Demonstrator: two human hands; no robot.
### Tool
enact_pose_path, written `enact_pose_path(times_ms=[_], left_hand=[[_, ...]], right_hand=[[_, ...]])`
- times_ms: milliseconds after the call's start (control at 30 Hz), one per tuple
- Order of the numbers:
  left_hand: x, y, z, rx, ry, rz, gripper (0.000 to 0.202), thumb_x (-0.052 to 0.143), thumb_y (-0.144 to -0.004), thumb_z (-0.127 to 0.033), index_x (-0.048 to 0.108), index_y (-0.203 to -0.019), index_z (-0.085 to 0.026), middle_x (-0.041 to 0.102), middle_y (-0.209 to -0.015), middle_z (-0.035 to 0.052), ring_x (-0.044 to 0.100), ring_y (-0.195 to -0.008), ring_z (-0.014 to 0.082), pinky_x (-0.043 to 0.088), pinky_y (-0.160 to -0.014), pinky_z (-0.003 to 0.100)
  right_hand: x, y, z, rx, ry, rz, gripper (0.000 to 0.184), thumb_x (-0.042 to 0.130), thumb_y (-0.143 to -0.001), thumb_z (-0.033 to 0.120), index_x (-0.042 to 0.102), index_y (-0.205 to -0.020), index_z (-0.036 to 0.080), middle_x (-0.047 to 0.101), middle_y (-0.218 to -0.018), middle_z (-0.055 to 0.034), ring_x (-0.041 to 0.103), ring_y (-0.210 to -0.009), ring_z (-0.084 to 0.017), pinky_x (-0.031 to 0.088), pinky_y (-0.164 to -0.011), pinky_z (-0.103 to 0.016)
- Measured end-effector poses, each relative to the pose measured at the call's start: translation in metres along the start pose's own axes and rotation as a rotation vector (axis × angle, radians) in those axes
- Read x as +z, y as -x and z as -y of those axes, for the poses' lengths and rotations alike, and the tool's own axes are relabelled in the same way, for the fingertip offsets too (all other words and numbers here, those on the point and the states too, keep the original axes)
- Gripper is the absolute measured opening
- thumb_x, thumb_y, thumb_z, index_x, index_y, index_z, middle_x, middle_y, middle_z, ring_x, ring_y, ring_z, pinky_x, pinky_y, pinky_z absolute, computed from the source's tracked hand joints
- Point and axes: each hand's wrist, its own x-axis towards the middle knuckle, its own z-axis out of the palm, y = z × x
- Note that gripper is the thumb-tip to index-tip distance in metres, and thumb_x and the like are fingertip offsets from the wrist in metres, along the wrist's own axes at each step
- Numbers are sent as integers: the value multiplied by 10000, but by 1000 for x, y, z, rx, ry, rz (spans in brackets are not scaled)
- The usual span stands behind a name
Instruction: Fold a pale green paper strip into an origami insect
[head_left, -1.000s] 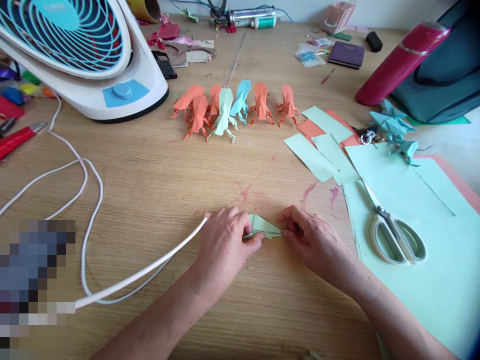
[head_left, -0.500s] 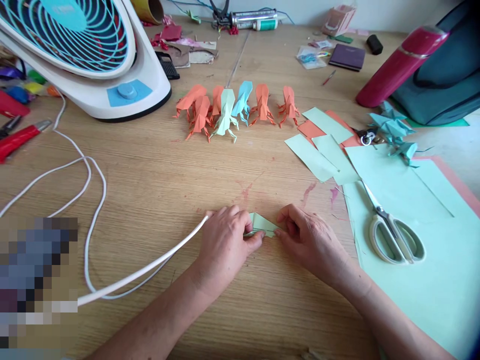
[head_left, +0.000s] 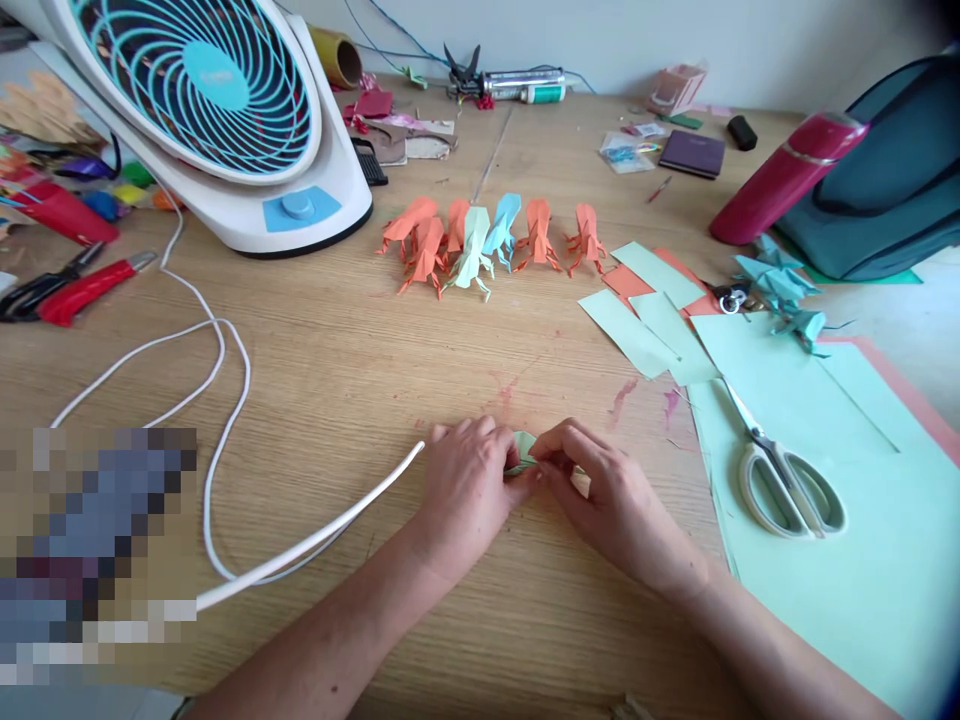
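Note:
Between my hands, low in the middle of the head view, is a small piece of folded pale green paper (head_left: pixel 523 450), mostly covered by fingers. My left hand (head_left: pixel 472 475) grips its left end, thumb below and fingers over the top. On the right side, my right hand (head_left: pixel 596 480) pinches the paper with thumb and forefinger close to my left thumb. The tip of a white cable (head_left: pixel 416 452) lies just beside my left hand. Further back stands a group of origami insects, several orange (head_left: pixel 538 232), one pale green (head_left: pixel 474 245) and one blue (head_left: pixel 504 228).
Scissors (head_left: pixel 784 480) rest on large green sheets (head_left: pixel 862 560) at right. Cut paper strips (head_left: pixel 630 330), teal origami insects (head_left: pixel 780 275), a red flask (head_left: pixel 787 180) and a bag (head_left: pixel 892 180) lie beyond. A white fan (head_left: pixel 315 225) and red-handled pliers (head_left: pixel 86 290) are at left.
My right hand has moved left, closer to my left hand, and now covers more of the green paper. The whole view has shifted slightly.

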Motion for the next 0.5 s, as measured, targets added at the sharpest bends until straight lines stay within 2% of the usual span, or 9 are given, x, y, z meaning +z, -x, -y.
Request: enact_pose_path(times_ms=[133, 267, 300, 367, 467, 500], left_hand=[[-4, 2, 4, 14, 36, 39, 191, 706, -876, -341, 636, -769, -200, 659, -833, 10, 610, -861, 219, 328, -763, 360], [-9, 4, 8, 52, 67, 93, 145, 678, -908, -315, 662, -817, -204, 662, -885, 12, 615, -905, 217, 338, -793, 361], [-10, 4, 9, 62, 68, 98, 146, 672, -915, -319, 666, -825, -205, 660, -887, 13, 614, -910, 218, 337, -790, 359], [-12, 4, 9, 77, 69, 103, 157, 659, -926, -331, 669, -831, -207, 657, -880, 13, 612, -911, 218, 332, -783, 358], [-12, 3, 8, 84, 63, 103, 156, 645, -934, -317, 665, -825, -208, 654, -865, 6, 612, -906, 218, 329, -778, 361], [-12, 3, 8, 79, 61, 106, 160, 644, -934, -314, 662, -818, -206, 655, -862, 5, 611, -902, 217, 329, -777, 362]], right_hand=[[9, -3, -5, -17, 0, -3, 180, 485, -912, 37, 571, -893, 194, 603, -860, -13, 570, -742, -124, 438, -674, -233], [2, -4, -13, -76, 128, -5, 176, 491, -923, 41, 578, -892, 191, 613, -835, -12, 567, -721, -134, 439, -670, -257], [-2, -5, -15, -115, 193, -26, 162, 507, -926, 55, 579, -880, 192, 619, -819, -14, 573, -744, -151, 442, -701, -280], [-10, -6, -16, -154, 319, -154, 140, 532, -925, 69, 588, -889, 193, 632, -819, -26, 581, -771, -180, 445, -735, -321], [-17, -1, -7, -151, 337, -317, 183, 506, -928, 35, 596, -959, 192, 618, -841, -36, 581, -752, -168, 460, -685, -298], [-16, 2, -1, -191, 330, -303, 189, 508, -930, 33, 595, -988, 190, 623, -881, -47, 594, -793, -172, 471, -709, -298]])
